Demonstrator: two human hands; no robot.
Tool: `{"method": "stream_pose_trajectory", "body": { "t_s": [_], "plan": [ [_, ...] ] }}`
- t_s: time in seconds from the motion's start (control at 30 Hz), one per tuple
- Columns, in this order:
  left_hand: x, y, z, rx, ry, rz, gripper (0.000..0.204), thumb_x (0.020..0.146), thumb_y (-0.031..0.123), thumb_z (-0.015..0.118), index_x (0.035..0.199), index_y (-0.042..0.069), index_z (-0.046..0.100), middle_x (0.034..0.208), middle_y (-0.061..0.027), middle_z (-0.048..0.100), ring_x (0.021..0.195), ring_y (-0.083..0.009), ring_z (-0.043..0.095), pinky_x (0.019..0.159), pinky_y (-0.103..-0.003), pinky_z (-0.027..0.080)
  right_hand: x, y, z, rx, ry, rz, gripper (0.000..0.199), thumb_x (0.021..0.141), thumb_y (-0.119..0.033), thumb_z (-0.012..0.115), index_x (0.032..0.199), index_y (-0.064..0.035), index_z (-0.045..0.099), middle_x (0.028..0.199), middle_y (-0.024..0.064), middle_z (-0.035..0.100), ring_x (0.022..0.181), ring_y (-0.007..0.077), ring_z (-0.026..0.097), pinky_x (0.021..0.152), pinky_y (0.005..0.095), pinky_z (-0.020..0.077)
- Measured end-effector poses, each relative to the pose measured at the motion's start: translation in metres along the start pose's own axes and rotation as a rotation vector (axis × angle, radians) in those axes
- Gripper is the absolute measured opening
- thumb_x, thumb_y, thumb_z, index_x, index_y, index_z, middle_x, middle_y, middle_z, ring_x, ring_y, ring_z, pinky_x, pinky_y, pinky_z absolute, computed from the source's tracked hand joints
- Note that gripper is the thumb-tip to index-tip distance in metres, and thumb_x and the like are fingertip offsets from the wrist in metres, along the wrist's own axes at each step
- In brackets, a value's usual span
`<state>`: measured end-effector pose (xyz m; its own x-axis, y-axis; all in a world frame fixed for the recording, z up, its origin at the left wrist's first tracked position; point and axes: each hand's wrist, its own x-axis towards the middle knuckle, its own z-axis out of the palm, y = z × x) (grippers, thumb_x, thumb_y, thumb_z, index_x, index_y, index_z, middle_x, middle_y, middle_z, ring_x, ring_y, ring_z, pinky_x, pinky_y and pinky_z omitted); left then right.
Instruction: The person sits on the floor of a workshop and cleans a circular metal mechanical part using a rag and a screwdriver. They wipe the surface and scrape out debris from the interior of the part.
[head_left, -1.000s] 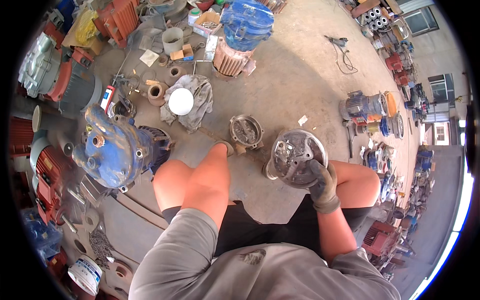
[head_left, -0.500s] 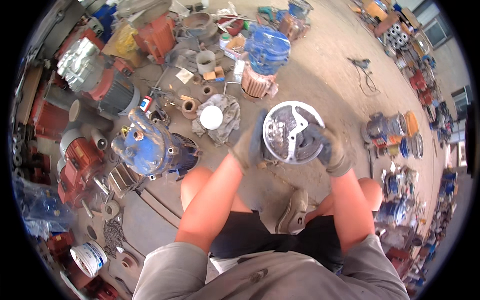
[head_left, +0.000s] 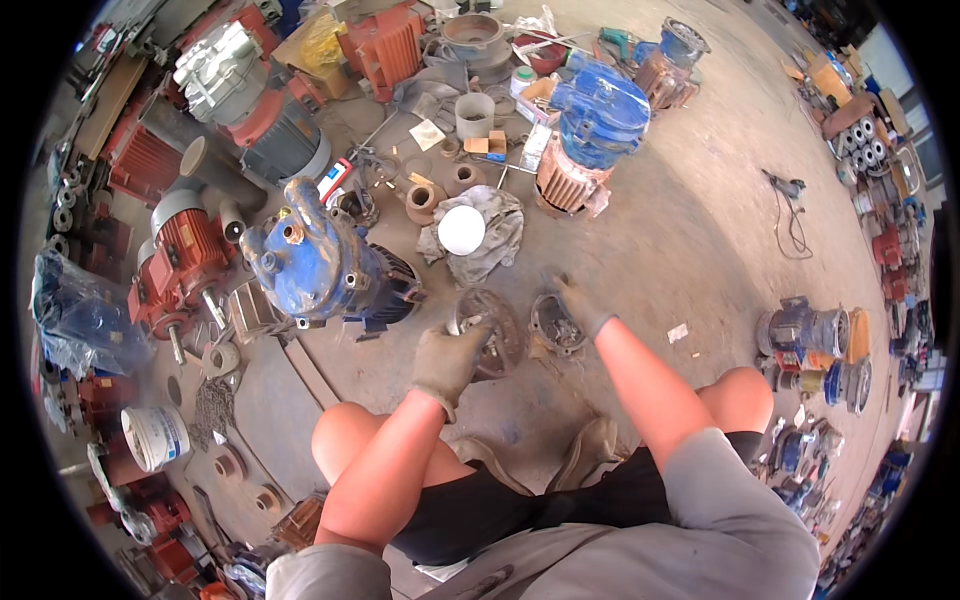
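My left hand (head_left: 447, 362), in a work glove, has its fingers closed on a round metal cover (head_left: 508, 345) with a dark, dirty face, held low over the floor. Just right of it is a small round metal housing (head_left: 565, 347), its open side up and small parts inside. My gloved right hand (head_left: 580, 303) is at the far right edge of this housing. The right fingers are blurred and partly hidden, so their grip is unclear. Ahead, a white round piece (head_left: 461, 231) lies on a grey rag (head_left: 497, 243).
A blue motor unit (head_left: 325, 265) stands to my left, a blue-and-bare-metal motor (head_left: 600, 120) ahead. Red motors (head_left: 190, 240) and a white bucket (head_left: 155, 438) are at the left. A corded power tool (head_left: 785, 185) lies far right; more motor units (head_left: 800, 335) stand at the right.
The round cover came down from upright between both hands to low over the floor, left of the housing. My right hand let go of it and moved to the housing. The view shifted.
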<state>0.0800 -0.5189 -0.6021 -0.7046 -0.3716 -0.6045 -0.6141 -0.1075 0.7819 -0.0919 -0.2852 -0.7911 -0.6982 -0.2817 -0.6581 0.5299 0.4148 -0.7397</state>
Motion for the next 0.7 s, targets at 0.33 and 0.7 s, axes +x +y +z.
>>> {"method": "stream_pose_trajectory", "body": {
  "t_s": [0.33, 0.7],
  "plan": [
    [-0.058, 0.01, -0.011, 0.275, 0.232, 0.098, 0.043, 0.087, 0.033, 0.084, 0.114, -0.001, 0.081, 0.095, -0.0227, 0.081, 0.093, -0.0341, 0.082, 0.085, -0.045, 0.061, 0.128, -0.039, 0.093, -1.07, 0.063, -0.367, 0.088, 0.093, -0.063, 0.074, 0.163, -0.0132, 0.054, 0.165, 0.0267, 0.052, 0.149, 0.049, 0.051, 0.122, 0.0494, 0.045],
    [-0.084, 0.028, 0.002, 0.124, -0.033, 0.013, 0.04, 0.096, 0.036, 0.081, 0.111, -0.001, 0.08, 0.082, -0.014, 0.08, 0.077, -0.0201, 0.08, 0.072, -0.038, 0.061, 0.064, -0.141, -0.005, -0.247, -0.194, -0.598, 0.054, 0.105, -0.019, 0.069, 0.156, -0.0026, 0.061, 0.15, 0.0156, 0.068, 0.137, 0.0252, 0.065, 0.116, 0.0354, 0.0499]
  ]
}}
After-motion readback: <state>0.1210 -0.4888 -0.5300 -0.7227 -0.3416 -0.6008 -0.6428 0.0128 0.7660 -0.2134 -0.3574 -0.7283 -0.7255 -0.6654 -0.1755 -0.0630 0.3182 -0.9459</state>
